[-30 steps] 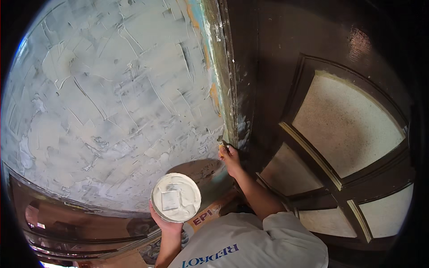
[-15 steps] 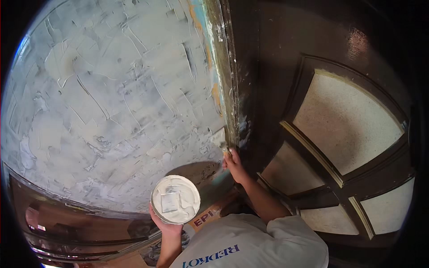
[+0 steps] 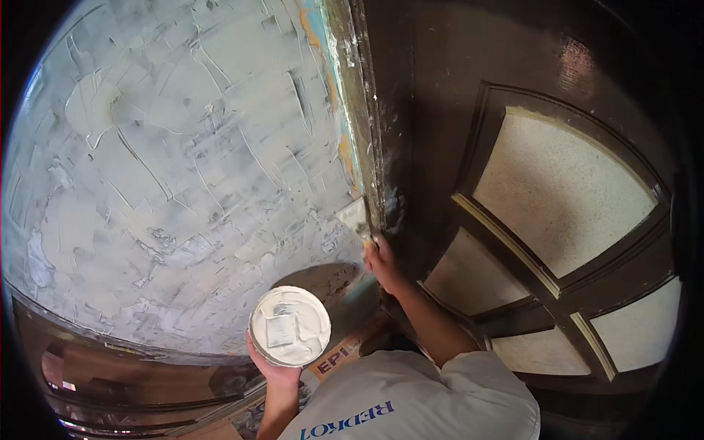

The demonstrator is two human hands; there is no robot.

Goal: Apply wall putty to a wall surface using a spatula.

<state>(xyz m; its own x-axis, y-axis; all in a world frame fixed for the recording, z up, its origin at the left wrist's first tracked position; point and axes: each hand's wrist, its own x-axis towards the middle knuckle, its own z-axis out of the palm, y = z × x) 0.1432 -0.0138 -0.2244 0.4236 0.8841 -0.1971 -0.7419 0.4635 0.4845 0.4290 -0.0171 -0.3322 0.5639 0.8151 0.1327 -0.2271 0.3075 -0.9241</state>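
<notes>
My left hand point(image 3: 273, 368) holds a round tub point(image 3: 290, 327) of white putty from its side and underneath. The putty's surface is smeared, with a square flat patch in it. My right hand point(image 3: 379, 262) grips the handle of a putty knife point(image 3: 353, 214). Its flat blade lies against the wall point(image 3: 183, 161), close to the wall's right edge. Rough, streaky white-grey putty covers most of that wall. Bare turquoise and orange paint shows in a strip along its edge. Part of the knife's handle is hidden in my fingers.
A worn, paint-spotted frame point(image 3: 359, 103) runs down beside the wall. To its right stands a dark brown panelled door point(image 3: 447, 66) with pale inset panels. A dark glossy ledge point(image 3: 125, 367) curves along the lower left. A printed cardboard box point(image 3: 341, 359) lies below the tub.
The knife blade has moved slightly up and left along the wall's edge, with my right hand following. The tub stays nearly in place; the whole view has shifted a little.
</notes>
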